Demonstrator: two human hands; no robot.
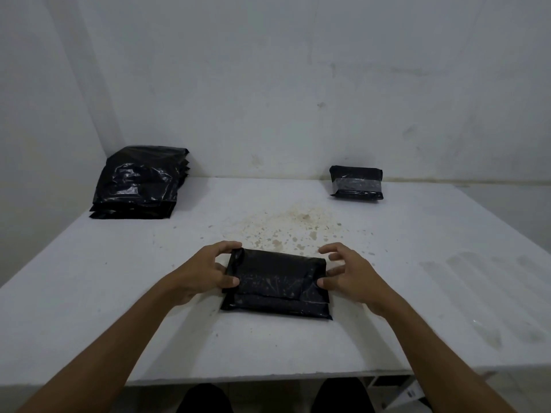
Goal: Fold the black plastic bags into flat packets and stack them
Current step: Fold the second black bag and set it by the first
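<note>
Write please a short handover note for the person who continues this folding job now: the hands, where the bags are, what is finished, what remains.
Left hand: pinches the left edge of the folded bag at the near middle of the table.
Right hand: fingers curled, thumb on the bag's right edge, not clearly gripping.
Pile of unfolded bags: far left corner.
Taped packet: far right, by the wall.
Done: one packet set aside; the current bag is folded nearly flat.
Left: finish this one, stack it, fold the pile.
</note>
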